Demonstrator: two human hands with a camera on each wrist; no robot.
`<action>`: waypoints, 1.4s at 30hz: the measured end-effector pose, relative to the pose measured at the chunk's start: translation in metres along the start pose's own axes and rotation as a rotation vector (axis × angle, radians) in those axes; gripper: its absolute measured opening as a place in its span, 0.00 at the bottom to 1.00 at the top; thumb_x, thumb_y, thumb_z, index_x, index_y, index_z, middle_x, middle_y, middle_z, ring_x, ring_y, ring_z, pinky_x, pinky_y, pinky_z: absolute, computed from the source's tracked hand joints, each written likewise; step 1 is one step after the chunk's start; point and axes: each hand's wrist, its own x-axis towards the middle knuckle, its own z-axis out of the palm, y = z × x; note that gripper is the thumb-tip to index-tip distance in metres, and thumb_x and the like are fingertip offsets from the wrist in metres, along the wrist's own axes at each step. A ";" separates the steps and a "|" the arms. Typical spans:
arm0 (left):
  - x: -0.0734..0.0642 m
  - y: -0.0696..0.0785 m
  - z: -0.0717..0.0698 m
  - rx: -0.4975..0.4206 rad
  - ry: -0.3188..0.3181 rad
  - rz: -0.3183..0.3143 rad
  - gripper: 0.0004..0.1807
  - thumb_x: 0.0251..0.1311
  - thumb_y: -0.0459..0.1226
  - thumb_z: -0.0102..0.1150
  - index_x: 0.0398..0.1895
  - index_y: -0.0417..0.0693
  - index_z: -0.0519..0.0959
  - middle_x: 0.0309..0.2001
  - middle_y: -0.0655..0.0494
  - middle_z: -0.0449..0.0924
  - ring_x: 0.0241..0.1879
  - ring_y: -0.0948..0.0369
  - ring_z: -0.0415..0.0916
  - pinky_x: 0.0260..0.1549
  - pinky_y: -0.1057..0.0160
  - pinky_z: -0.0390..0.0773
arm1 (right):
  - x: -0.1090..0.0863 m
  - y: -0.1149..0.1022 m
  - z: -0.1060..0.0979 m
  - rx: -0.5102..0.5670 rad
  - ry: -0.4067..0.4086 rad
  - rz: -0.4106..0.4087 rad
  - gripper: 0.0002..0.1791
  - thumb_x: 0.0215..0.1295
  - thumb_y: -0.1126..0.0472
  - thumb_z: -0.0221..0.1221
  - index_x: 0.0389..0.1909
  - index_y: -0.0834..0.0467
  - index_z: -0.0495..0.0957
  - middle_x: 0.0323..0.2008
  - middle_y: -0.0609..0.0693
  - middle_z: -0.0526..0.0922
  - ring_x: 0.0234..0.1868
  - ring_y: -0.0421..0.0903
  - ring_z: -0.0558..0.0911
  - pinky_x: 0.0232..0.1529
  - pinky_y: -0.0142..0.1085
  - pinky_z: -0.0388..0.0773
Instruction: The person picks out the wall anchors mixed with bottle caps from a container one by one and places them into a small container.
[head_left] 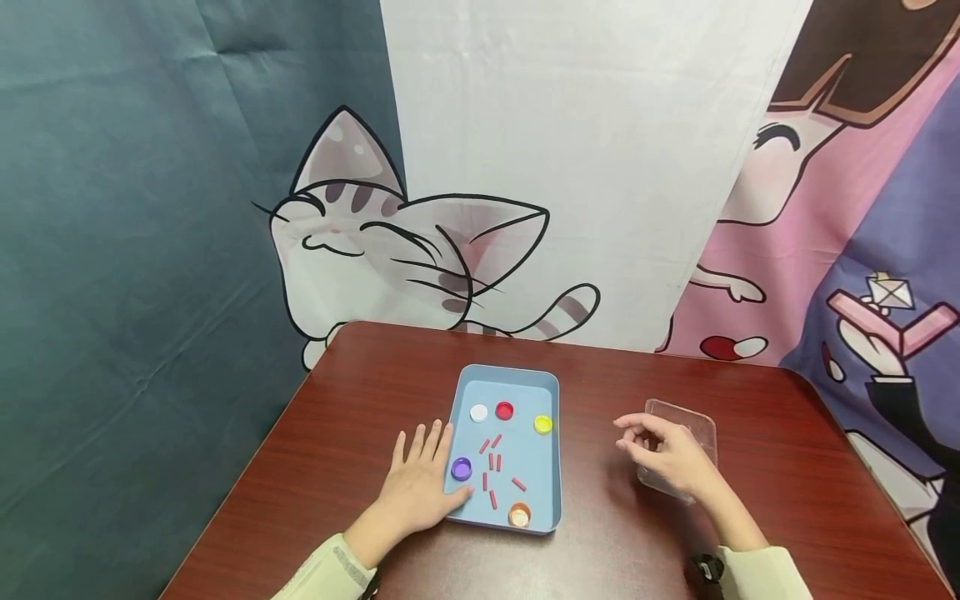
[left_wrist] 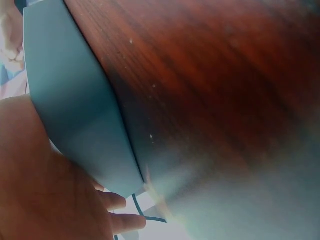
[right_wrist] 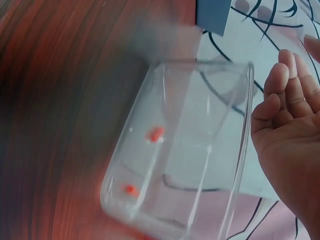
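Observation:
A light-blue tray (head_left: 508,523) lies on the table, holding several short red sticks (head_left: 491,461). My left hand (head_left: 417,492) spreads its straight fingers along the tray's left wall, with the thumb over the near-left rim. The left wrist view shows that hand (left_wrist: 55,185) beside the tray's outer side (left_wrist: 75,85). Over the near-left part of a clear plastic box (head_left: 701,433), my right hand (head_left: 671,454) hovers with loosely bent fingers. No object shows between its fingers. In the right wrist view, small red pieces (right_wrist: 156,133) show through the clear box.
Round caps sit in the tray: white (head_left: 478,412), red (head_left: 504,410), yellow (head_left: 543,424), purple (head_left: 461,468) and a brown-orange one (head_left: 519,514) by the near-right corner. The brown table (head_left: 600,567) ends at a printed cloth backdrop (head_left: 525,150). Dark cloth (head_left: 135,250) hangs on the left.

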 end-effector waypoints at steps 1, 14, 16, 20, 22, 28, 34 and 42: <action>0.000 0.000 0.000 -0.002 0.001 0.001 0.54 0.61 0.65 0.56 0.80 0.41 0.54 0.78 0.40 0.54 0.77 0.39 0.50 0.72 0.33 0.42 | 0.001 -0.001 0.002 0.003 -0.009 0.012 0.16 0.59 0.70 0.70 0.46 0.55 0.83 0.28 0.42 0.81 0.26 0.36 0.74 0.24 0.29 0.71; 0.002 -0.003 0.004 0.005 0.017 0.006 0.54 0.60 0.65 0.57 0.80 0.41 0.55 0.78 0.40 0.55 0.77 0.38 0.51 0.72 0.33 0.43 | 0.013 -0.008 0.029 0.044 -0.066 0.051 0.15 0.60 0.68 0.69 0.47 0.55 0.83 0.29 0.43 0.81 0.27 0.37 0.75 0.26 0.31 0.74; 0.003 -0.003 0.004 0.005 0.016 0.005 0.54 0.60 0.65 0.57 0.80 0.41 0.54 0.78 0.40 0.54 0.77 0.38 0.51 0.72 0.33 0.43 | 0.015 -0.010 0.032 0.059 -0.078 0.055 0.14 0.61 0.67 0.69 0.47 0.54 0.83 0.29 0.42 0.81 0.27 0.37 0.75 0.27 0.31 0.74; 0.003 -0.002 0.003 0.006 0.017 0.006 0.54 0.60 0.65 0.57 0.80 0.41 0.54 0.78 0.40 0.55 0.77 0.39 0.51 0.72 0.33 0.43 | 0.017 -0.015 0.039 0.065 -0.084 0.065 0.13 0.61 0.64 0.70 0.46 0.52 0.83 0.29 0.41 0.80 0.27 0.37 0.76 0.27 0.30 0.75; 0.003 -0.002 0.003 0.007 0.018 0.008 0.54 0.60 0.65 0.57 0.80 0.41 0.54 0.78 0.40 0.55 0.77 0.39 0.51 0.72 0.33 0.43 | 0.018 -0.017 0.042 0.066 -0.088 0.065 0.13 0.61 0.64 0.70 0.46 0.53 0.83 0.29 0.40 0.80 0.27 0.37 0.76 0.27 0.30 0.75; 0.003 -0.002 0.003 -0.003 0.019 0.010 0.54 0.60 0.64 0.57 0.80 0.41 0.54 0.78 0.40 0.54 0.77 0.38 0.51 0.72 0.33 0.43 | 0.020 -0.021 0.055 0.079 -0.088 0.053 0.13 0.60 0.66 0.70 0.46 0.58 0.84 0.29 0.41 0.81 0.27 0.35 0.75 0.27 0.31 0.74; 0.002 0.000 0.003 0.001 0.014 0.010 0.54 0.60 0.65 0.57 0.80 0.40 0.54 0.78 0.40 0.54 0.77 0.39 0.51 0.73 0.33 0.43 | 0.020 -0.028 0.068 0.114 -0.085 0.052 0.14 0.59 0.66 0.71 0.46 0.58 0.84 0.30 0.43 0.81 0.27 0.36 0.75 0.27 0.30 0.74; 0.001 -0.001 0.002 0.003 0.015 0.007 0.54 0.60 0.64 0.57 0.80 0.41 0.54 0.78 0.40 0.55 0.77 0.39 0.51 0.73 0.33 0.43 | 0.024 -0.034 0.083 0.073 -0.127 0.014 0.14 0.61 0.63 0.71 0.47 0.58 0.84 0.32 0.40 0.81 0.31 0.36 0.77 0.32 0.33 0.77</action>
